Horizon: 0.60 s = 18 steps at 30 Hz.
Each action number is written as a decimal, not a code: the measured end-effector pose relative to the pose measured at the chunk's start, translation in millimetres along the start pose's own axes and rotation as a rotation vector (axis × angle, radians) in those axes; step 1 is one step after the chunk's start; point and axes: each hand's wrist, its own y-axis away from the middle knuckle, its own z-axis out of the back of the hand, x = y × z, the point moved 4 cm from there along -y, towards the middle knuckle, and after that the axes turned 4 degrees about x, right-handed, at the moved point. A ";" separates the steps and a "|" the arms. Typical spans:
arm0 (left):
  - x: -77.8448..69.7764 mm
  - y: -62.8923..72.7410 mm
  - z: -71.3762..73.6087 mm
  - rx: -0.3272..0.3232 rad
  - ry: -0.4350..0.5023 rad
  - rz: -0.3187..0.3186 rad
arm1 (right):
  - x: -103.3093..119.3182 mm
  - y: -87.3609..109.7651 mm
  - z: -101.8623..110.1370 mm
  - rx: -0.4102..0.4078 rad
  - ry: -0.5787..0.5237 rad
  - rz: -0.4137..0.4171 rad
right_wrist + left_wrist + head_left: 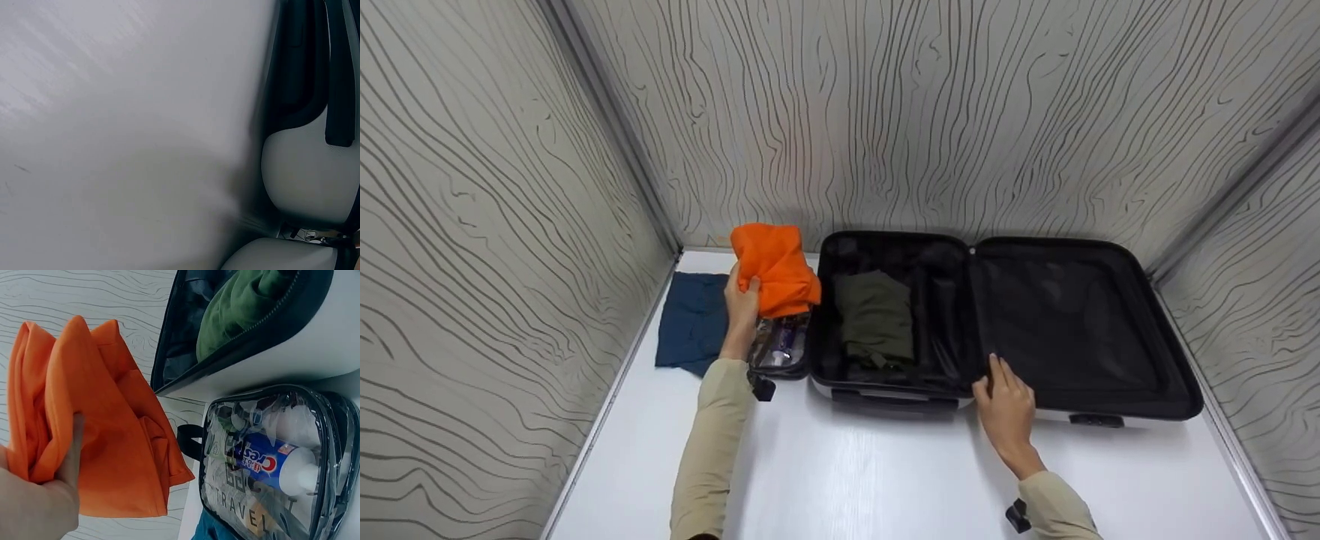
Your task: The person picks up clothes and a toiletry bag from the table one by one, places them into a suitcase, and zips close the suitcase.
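My left hand [742, 304] pinches a folded orange cloth garment [776, 270] between thumb and fingers, left of an open suitcase [896, 388]. In the left wrist view the garment [107, 433] is held up beside a clear travel pouch [261, 461] with a Crest tube [264, 461] inside. A folded dark green garment [875, 315] lies in the suitcase's left half. Near the hinge, at the front rim, my right hand [1009, 409] rests with its fingers extended. The right wrist view shows only the table and the suitcase's outer shell [309, 174]; the hand is out of it.
A folded blue garment [690, 322] lies on the white table [840, 480] at the left, partly behind the left forearm. The suitcase's right half [1072, 330] lies flat, with a dark mesh lining. Wood-grain patterned panels [870, 112] stand at the back and sides.
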 end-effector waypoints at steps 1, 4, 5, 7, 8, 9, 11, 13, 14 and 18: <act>-1.0 0.5 -1.8 0.005 0.000 -0.008 | -0.1 0.0 0.1 -0.002 0.002 0.000; -2.8 1.2 -7.4 0.006 -0.010 -0.023 | -0.5 0.2 0.0 -0.002 0.001 -0.001; -3.0 1.2 -9.3 0.008 -0.017 -0.026 | -0.2 0.3 0.0 -0.002 0.002 0.000; -3.1 1.3 -13.0 0.010 -0.029 -0.027 | 0.2 0.5 -0.1 0.001 0.000 -0.001; -2.9 1.3 -15.0 0.015 -0.031 -0.023 | 0.5 0.7 -0.1 0.004 -0.003 -0.002; -2.8 1.8 -17.2 0.022 -0.030 -0.019 | 0.7 0.9 -0.1 0.008 -0.006 -0.005; -2.9 2.8 -21.9 0.041 -0.005 -0.015 | 0.9 1.1 -0.2 0.017 -0.009 -0.013; -3.5 4.3 -26.9 0.059 0.029 -0.012 | 0.9 1.1 -0.4 0.027 -0.012 -0.021; -3.6 5.0 -29.5 0.068 0.043 -0.013 | 1.0 1.1 -0.5 0.032 -0.013 -0.023; -5.4 6.6 -40.9 0.097 0.072 -0.054 | 1.0 0.7 -0.5 0.030 -0.010 -0.020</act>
